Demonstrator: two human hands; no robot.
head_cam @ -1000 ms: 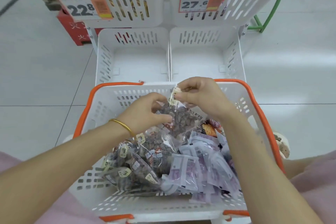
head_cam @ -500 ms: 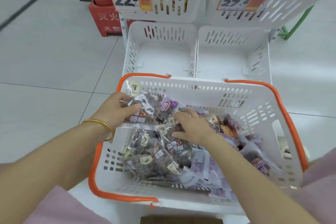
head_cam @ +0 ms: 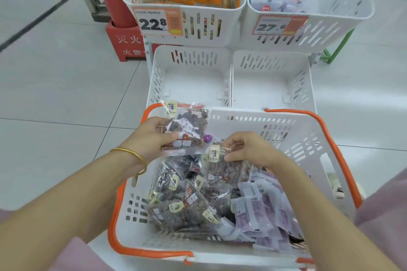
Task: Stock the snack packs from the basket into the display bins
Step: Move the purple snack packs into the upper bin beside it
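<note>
Pale floor tiles (head_cam: 66, 94) surround the white basket (head_cam: 286, 116), over whose far rim the left hand (head_cam: 152, 136) grips a clear snack pack (head_cam: 187, 130) just short of the empty lower bins (head_cam: 191, 61), while the right hand (head_cam: 248, 149) pinches a second pack (head_cam: 226, 171) by its slick corner and might drop it.

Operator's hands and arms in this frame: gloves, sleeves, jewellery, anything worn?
No gloves or visible rings: left hand and right hand are bare, forearms uncovered. Thin gold bangle on the left wrist. Pink fabric at the lower corners; sleeve or not, unclear.
</note>
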